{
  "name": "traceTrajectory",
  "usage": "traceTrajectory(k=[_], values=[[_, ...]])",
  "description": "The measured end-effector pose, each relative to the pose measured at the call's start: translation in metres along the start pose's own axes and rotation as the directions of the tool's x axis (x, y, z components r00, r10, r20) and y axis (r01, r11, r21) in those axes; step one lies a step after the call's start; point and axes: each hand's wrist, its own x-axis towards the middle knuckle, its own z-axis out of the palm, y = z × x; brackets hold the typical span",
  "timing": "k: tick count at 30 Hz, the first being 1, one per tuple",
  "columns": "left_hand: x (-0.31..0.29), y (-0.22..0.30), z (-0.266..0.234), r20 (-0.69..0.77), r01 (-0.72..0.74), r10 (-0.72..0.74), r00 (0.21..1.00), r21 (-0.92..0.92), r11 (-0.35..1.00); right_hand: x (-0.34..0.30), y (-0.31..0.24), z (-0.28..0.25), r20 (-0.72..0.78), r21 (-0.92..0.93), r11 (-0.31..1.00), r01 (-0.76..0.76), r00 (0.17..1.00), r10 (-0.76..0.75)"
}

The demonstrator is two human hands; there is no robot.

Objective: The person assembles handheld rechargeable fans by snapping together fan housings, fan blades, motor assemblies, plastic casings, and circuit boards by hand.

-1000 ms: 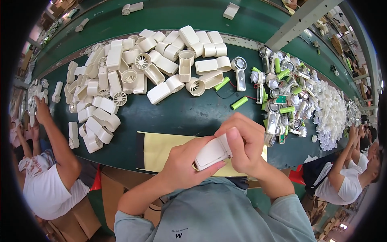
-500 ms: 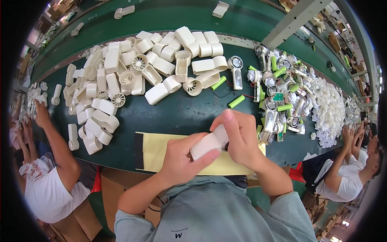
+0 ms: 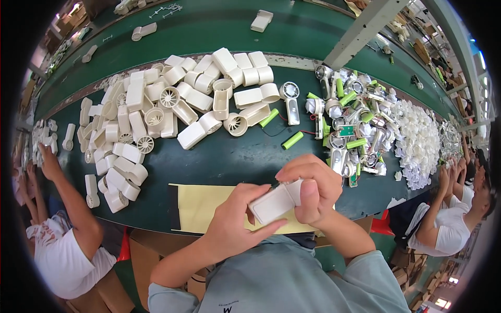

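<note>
Left fingers (image 3: 267, 229) and right fingers (image 3: 309, 195) gripping a white casing (image 3: 272, 205), yellow sheet (image 3: 201, 203) beneath, dark-green table (image 3: 224, 164)

Factory workshop, green conveyor belt (image 3: 203, 32), heaped plastic casings (image 3: 169, 125)

Our right hand (image 3: 313, 192) hides the right end of the white casing (image 3: 272, 204); the picture's near edge cuts off our shirt (image 3: 266, 274); rightward, clear parts (image 3: 450, 140) look too small to tell apart.
</note>
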Motion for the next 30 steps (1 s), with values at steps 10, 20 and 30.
traceTrajectory(k=[10,20,30], values=[[0.016,-0.014,0.001,-0.069,-0.506,0.550,0.833,0.309,0.805,-0.001,-0.005,-0.002,-0.029,0.032,0.997,-0.075,0.997,0.076],[0.021,-0.011,-0.011,-0.045,-0.416,0.429,0.902,0.167,0.894,0.012,-0.010,-0.007,0.017,0.033,0.993,-0.114,0.993,0.113],[0.057,-0.005,-0.035,-0.299,-0.139,0.282,0.912,0.420,0.897,0.120,0.038,-0.068,0.434,-0.193,0.869,-0.456,0.755,0.492]])
